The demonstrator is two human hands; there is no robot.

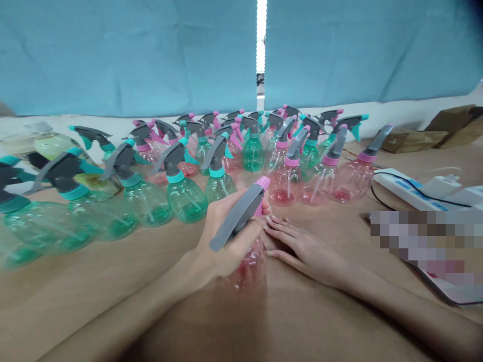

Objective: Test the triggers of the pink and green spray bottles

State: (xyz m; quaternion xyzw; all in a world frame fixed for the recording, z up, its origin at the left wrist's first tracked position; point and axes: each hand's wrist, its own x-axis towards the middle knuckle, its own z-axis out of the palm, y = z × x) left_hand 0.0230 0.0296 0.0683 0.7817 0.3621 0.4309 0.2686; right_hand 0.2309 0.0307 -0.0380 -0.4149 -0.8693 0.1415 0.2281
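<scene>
A pink-tinted clear spray bottle [247,274] with a grey and pink trigger head stands on the table directly in front of me. My left hand [234,255] is wrapped around it just below the head, with the pink nozzle pointing away from me. The left hand covers the bottle's neck and much of its trigger. Just right of the bottle, my right hand [304,246] is stretched out, palm down and fingers extended. Its fingertips reach the bottle's side; whether they press on it I cannot tell.
Green spray bottles [186,198] line the left, and pink ones [285,183] stand to the right, with several more behind. A white power strip [405,188] with a black cable, a blurred-out flat object [433,256] and cardboard boxes [415,140] lie on the right. A blue curtain [132,55] hangs behind.
</scene>
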